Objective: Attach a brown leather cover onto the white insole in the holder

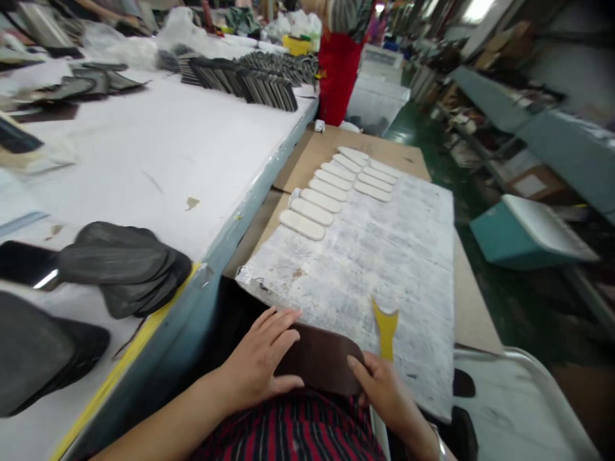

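A dark brown rounded piece (323,360) lies close to the body at the near edge of a whitish, stained board (355,256). Its right end is pinched between the thumb and fingers of my right hand (382,387). My left hand (264,358) rests on its left end with the fingers spread. A yellow forked tool (385,328) lies on the board just beyond my right hand. Several pale oval pieces (302,224) sit in two rows toward the board's far left.
Left of the board, a white table (158,153) holds dark sole-shaped pieces (120,262), a phone (26,264) and long stacks of pieces (240,80). A person in red (339,77) stands beyond. A teal bin (528,230) is at right, a metal-rimmed tray (523,410) at lower right.
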`<state>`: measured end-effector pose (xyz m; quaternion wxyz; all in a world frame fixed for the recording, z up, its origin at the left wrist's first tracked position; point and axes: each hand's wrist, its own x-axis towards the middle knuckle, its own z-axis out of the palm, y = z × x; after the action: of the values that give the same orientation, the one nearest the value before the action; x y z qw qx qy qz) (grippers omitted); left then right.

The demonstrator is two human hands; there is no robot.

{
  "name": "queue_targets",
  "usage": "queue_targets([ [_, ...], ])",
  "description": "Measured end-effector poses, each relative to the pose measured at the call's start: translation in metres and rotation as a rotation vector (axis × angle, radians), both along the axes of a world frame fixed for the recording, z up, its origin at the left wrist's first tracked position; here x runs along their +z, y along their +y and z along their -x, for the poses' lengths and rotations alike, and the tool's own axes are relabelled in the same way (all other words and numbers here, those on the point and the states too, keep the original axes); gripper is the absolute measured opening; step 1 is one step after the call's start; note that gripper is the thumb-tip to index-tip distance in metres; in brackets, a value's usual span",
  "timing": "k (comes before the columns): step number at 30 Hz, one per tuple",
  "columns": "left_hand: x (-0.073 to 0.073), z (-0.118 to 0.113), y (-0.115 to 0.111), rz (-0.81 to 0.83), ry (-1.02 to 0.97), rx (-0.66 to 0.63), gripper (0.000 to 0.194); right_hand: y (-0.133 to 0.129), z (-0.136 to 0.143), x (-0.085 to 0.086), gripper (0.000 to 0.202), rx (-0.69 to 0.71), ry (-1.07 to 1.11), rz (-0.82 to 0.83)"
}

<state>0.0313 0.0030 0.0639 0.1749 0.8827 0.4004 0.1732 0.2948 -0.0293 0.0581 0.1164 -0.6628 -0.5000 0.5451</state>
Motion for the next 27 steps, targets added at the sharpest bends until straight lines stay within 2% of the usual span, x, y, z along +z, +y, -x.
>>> queue_targets([
  [3, -0.010, -0.017, 0.008, -0.001, 0.117, -0.142, 0.064, 0.000, 0.001, -0.003, 0.039, -0.015, 0.057, -0.004],
  [7, -0.015, -0.026, 0.012, 0.015, 0.174, -0.202, 0.061, 0.000, 0.001, -0.004, 0.037, -0.011, 0.090, -0.016],
  [13, -0.010, -0.029, 0.007, -0.010, 0.169, -0.168, 0.060, 0.002, -0.003, 0.002, 0.034, 0.058, 0.019, 0.014],
  [20, -0.003, -0.032, 0.004, -0.019, 0.148, -0.130, 0.056, -0.006, -0.015, 0.000, 0.040, -0.072, 0.076, 0.116],
  [27, 0.002, -0.034, 0.003, -0.012, 0.187, -0.139, 0.053, -0.011, -0.012, -0.006, 0.038, -0.122, 0.165, 0.169],
])
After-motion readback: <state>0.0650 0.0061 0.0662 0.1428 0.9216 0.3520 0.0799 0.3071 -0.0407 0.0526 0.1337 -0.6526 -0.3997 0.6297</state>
